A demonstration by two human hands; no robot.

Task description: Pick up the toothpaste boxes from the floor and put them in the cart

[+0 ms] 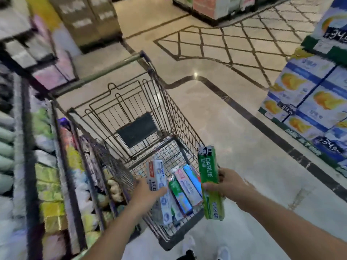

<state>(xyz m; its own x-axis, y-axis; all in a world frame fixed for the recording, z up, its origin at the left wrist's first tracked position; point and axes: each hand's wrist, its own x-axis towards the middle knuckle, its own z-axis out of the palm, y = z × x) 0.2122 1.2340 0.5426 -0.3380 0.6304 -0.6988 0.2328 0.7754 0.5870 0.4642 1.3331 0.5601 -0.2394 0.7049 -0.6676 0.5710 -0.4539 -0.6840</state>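
Wire shopping cart: stands on the polished stone floor, beside the blurred shelving on the left-hand side; child-seat flap folded up at its far end

Right hand: fingers clamped across the middle of a green Darlie toothpaste box. Box held lengthwise, upper end pointing away from the person, over the cart's right-hand rim

Left hand: inside the cart basket, fingers closed on a white and grey toothpaste box. Box stands steeply on end, its top well above the fingers, its lower part running down below them toward the basket floor

Other toothpaste boxes: several in the basket, between the two hands, lying side by side and tilted; green, pink-white and blue faces visible. Exact count cannot be told

Stacked blue and white cartons: with yellow pictures and price tags, well away to the right of the right hand's fingers

White shoes: at the lower edge, below the cart's near end
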